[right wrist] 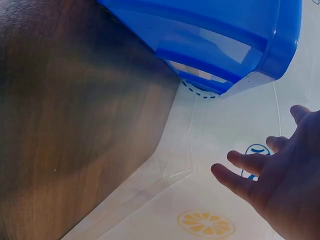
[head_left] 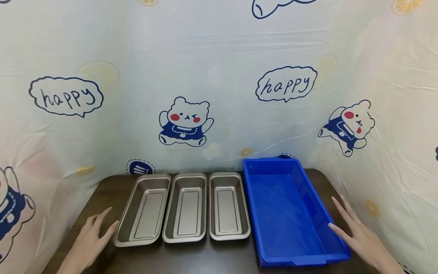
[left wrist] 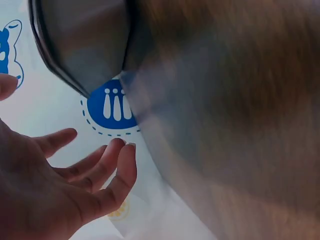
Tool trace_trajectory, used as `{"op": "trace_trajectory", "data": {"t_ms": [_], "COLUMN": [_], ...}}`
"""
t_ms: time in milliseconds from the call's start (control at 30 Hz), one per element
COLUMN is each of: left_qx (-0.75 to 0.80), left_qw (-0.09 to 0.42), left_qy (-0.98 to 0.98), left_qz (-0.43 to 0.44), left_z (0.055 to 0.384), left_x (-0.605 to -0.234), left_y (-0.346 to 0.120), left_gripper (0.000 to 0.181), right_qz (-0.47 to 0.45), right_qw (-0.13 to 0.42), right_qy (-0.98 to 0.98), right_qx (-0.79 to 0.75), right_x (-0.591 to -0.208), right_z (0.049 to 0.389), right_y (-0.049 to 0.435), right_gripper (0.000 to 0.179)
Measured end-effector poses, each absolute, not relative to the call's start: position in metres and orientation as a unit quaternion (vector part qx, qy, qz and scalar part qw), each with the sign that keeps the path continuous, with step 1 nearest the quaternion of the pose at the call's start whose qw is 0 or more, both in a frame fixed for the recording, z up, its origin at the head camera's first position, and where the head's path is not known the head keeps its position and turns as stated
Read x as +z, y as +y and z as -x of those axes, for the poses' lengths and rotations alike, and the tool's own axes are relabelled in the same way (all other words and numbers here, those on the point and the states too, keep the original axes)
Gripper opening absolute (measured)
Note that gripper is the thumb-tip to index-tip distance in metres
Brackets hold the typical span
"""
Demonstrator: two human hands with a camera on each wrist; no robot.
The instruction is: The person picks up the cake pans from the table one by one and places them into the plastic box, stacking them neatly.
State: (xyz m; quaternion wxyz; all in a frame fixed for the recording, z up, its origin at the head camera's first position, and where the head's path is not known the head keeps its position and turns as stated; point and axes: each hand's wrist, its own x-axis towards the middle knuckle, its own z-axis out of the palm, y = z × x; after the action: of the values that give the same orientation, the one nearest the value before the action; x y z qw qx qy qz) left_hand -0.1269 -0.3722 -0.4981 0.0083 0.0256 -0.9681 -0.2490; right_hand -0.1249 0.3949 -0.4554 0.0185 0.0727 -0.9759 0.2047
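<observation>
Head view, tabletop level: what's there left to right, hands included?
Left hand → left metal pan → middle metal pan → right metal pan → blue tray → right hand

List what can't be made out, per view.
Head: near edge of the brown tabletop, cut off by the bottom edge.
Left wrist: rest of the metal loaf pan, cut off by the top edge; tabletop grain, blurred.
Right wrist: inside of the blue plastic tray, hidden by its own wall.
</observation>
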Motion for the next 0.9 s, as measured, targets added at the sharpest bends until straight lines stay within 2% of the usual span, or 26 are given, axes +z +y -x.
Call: {"op": "trace_trajectory", "data": {"t_ms": [267, 600, 900], "left_qx": [-0.272, -0.358, -0.438], "left_qw": [-0.013, 0.045, -0.054], "left_qy": [-0.961, -0.929, -0.886], "left_qz": [-0.053, -0.083, -0.139], "left_z": [0.121, 0.106, 0.113], "left_x": [-0.502, -0.512, -0.511], "left_y": [-0.364, -0.348, -0.340], "left_gripper": [0.079, 0.064, 0.072], "right_qz": [-0.048, -0.045, -0.034], "right_qw": [-0.010, -0.013, -0.049], "right_qy": [-0.984, -0.985, -0.979], "right_qx": [0.169, 0.167, 0.197], "right_x": [-0.460, -0.475, -0.480], "right_z": [0.116, 0.100, 0.093], "right_y": [0.388, 0.384, 0.379], "right_gripper": [0.097, 0.099, 0.103]}}
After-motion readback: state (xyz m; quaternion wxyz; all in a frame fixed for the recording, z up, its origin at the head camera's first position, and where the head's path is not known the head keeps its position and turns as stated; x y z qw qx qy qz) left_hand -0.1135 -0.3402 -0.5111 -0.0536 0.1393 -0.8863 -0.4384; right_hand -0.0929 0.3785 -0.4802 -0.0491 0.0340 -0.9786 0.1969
